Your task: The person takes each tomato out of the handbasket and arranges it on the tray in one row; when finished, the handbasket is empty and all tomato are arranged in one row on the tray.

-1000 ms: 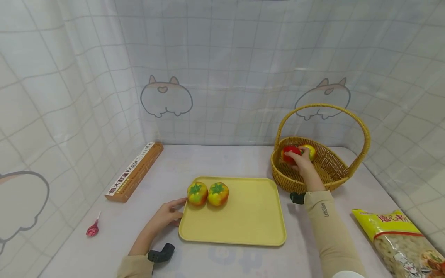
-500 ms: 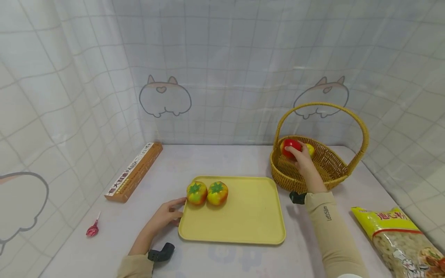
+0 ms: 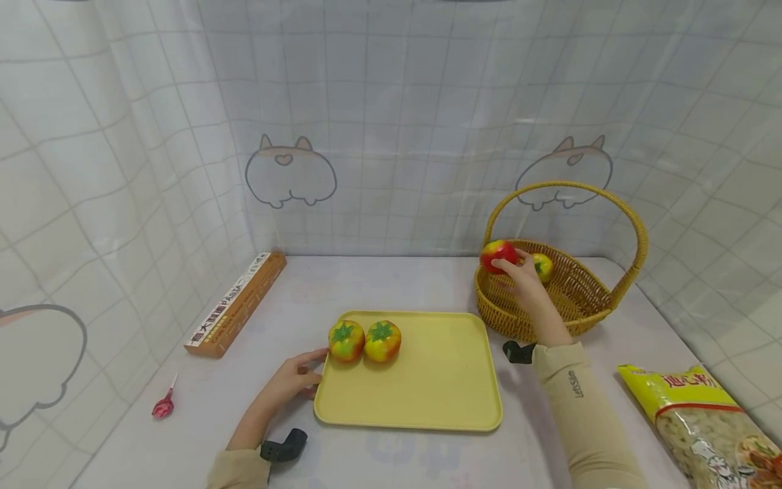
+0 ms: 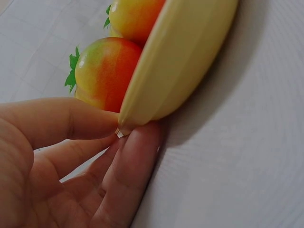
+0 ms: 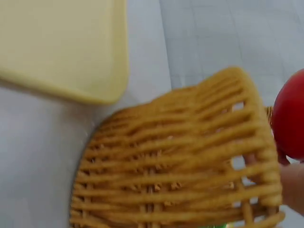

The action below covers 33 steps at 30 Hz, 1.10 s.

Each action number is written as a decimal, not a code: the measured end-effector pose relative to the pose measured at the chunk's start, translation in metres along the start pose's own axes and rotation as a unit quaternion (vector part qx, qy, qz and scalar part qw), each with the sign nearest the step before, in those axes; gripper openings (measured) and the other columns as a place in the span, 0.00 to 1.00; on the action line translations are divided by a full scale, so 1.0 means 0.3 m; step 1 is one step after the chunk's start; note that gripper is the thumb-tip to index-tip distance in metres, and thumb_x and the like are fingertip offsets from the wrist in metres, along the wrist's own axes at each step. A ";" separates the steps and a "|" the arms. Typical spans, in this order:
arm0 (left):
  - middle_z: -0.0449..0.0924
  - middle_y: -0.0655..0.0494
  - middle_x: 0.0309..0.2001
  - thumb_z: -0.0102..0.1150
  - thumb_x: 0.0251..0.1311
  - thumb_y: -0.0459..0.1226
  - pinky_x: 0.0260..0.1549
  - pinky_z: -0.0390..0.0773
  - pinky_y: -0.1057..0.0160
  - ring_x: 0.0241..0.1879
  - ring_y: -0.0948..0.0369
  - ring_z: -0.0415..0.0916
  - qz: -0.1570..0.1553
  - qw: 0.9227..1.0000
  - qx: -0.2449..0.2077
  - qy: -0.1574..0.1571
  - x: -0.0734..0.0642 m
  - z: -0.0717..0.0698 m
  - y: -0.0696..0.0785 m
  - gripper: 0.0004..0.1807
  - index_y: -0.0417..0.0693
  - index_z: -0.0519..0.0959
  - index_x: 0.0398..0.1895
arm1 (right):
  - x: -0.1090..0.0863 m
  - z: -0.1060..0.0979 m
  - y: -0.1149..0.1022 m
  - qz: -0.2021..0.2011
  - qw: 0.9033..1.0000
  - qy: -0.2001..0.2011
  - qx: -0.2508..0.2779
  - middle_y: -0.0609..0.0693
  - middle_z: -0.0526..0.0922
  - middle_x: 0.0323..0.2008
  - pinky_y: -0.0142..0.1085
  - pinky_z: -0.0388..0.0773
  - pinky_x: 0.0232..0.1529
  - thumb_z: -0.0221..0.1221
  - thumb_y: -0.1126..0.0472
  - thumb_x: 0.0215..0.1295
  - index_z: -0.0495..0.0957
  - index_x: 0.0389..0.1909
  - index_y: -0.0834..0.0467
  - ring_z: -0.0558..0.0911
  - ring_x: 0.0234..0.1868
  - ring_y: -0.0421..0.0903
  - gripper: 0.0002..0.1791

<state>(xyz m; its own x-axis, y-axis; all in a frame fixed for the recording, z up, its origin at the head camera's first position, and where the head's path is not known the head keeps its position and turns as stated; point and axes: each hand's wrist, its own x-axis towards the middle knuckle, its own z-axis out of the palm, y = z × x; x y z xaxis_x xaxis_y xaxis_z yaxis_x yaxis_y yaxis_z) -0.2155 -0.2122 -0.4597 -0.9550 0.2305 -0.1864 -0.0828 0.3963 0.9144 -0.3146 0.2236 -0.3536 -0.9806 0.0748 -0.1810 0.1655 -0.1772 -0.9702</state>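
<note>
In the head view, my right hand (image 3: pixel 522 277) grips a red-and-yellow tomato (image 3: pixel 497 256) at the left rim of the wicker basket (image 3: pixel 507 322). The right wrist view has only the red side of this tomato (image 5: pixel 290 116), beyond the basket wall. Another yellowish tomato (image 3: pixel 542 267) lies inside the basket, partly behind my hand. My left hand (image 3: pixel 292 380) pinches the left edge of the yellow tray (image 3: pixel 427 380), thumb at the rim and a finger beneath, as the left wrist view shows. Two tomatoes with green leafy tops, a left one (image 3: pixel 346 341) and a right one (image 3: pixel 383 341), sit side by side in the tray's far left corner.
A long pasta box (image 3: pixel 238 304) lies at the back left, with a lollipop (image 3: pixel 163 405) nearer me. On the right is a bag of pasta (image 3: pixel 702 424). The basket's tall handle (image 3: pixel 568 185) arches over it. Gridded curtains (image 3: pixel 391 136) enclose the table.
My right hand has lifted the tomato from inside the basket and shifted it left to the rim. The left hand and the tray have stayed in place.
</note>
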 end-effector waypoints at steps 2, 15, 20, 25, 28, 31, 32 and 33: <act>0.64 0.35 0.62 0.56 0.52 0.32 0.30 0.80 0.61 0.30 0.58 0.76 0.000 1.000 0.001 0.000 0.001 0.000 -0.001 0.32 0.37 0.64 0.64 | -0.008 0.011 0.001 -0.008 1.000 -0.017 0.017 0.58 0.39 0.70 0.47 0.59 0.63 0.51 0.62 0.64 0.31 0.69 0.52 0.52 0.68 0.53 0.43; 0.63 0.36 0.62 0.57 0.52 0.33 0.30 0.80 0.61 0.30 0.58 0.75 -0.003 1.000 0.001 0.000 0.003 0.001 -0.003 0.33 0.38 0.64 0.64 | -0.025 0.050 0.028 -0.100 0.989 -0.111 0.024 0.54 0.44 0.68 0.33 0.74 0.51 0.51 0.75 0.60 0.43 0.69 0.52 0.58 0.61 0.52 0.41; 0.63 0.36 0.63 0.56 0.52 0.32 0.30 0.80 0.61 0.31 0.58 0.75 -0.007 1.000 0.000 0.005 0.002 0.001 0.001 0.32 0.38 0.64 0.64 | -0.030 0.062 0.034 -0.114 0.986 -0.121 0.008 0.52 0.46 0.66 0.38 0.78 0.45 0.53 0.75 0.59 0.45 0.64 0.47 0.65 0.55 0.52 0.40; 0.63 0.37 0.63 0.56 0.52 0.32 0.30 0.80 0.61 0.31 0.58 0.74 -0.009 1.000 -0.004 0.005 0.000 0.000 0.002 0.33 0.38 0.64 0.64 | -0.034 0.072 0.042 -0.132 0.980 -0.146 0.025 0.52 0.45 0.64 0.36 0.80 0.39 0.52 0.78 0.57 0.48 0.60 0.44 0.60 0.59 0.55 0.38; 0.63 0.37 0.63 0.56 0.52 0.32 0.30 0.80 0.61 0.31 0.58 0.74 -0.006 1.000 -0.006 0.002 0.000 -0.002 -0.001 0.33 0.38 0.64 0.65 | -0.035 0.078 0.046 -0.138 0.978 -0.155 0.035 0.52 0.46 0.62 0.35 0.80 0.39 0.51 0.80 0.56 0.51 0.58 0.44 0.59 0.60 0.55 0.37; 0.63 0.36 0.63 0.56 0.53 0.33 0.30 0.80 0.62 0.32 0.58 0.74 -0.002 1.000 -0.009 -0.002 0.001 -0.004 -0.006 0.33 0.38 0.63 0.65 | -0.038 0.083 0.050 -0.136 0.978 -0.152 0.032 0.50 0.48 0.60 0.33 0.79 0.40 0.51 0.80 0.55 0.53 0.56 0.44 0.61 0.58 0.54 0.36; 0.62 0.36 0.63 0.56 0.53 0.33 0.30 0.80 0.62 0.32 0.58 0.74 -0.001 1.000 -0.010 -0.004 0.001 -0.004 -0.008 0.33 0.38 0.63 0.65 | -0.039 0.085 0.051 -0.134 0.979 -0.151 0.031 0.50 0.49 0.59 0.32 0.79 0.41 0.52 0.80 0.55 0.53 0.56 0.44 0.62 0.57 0.53 0.36; 0.62 0.36 0.63 0.56 0.53 0.33 0.30 0.80 0.62 0.32 0.58 0.74 -0.001 1.000 -0.010 -0.004 0.002 -0.005 -0.010 0.32 0.38 0.63 0.65 | -0.041 0.087 0.052 -0.133 0.979 -0.150 0.029 0.50 0.49 0.58 0.32 0.79 0.41 0.52 0.80 0.55 0.54 0.55 0.44 0.63 0.56 0.53 0.36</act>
<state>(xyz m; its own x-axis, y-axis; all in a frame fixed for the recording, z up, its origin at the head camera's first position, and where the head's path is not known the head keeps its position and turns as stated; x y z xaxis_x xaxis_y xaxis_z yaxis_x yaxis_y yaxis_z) -0.2162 -0.2145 -0.4621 -0.9526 0.2373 -0.1902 -0.0897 0.3782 0.9214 -0.3026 0.1945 -0.3622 -0.9765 -0.1638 0.1401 -0.0969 -0.2468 -0.9642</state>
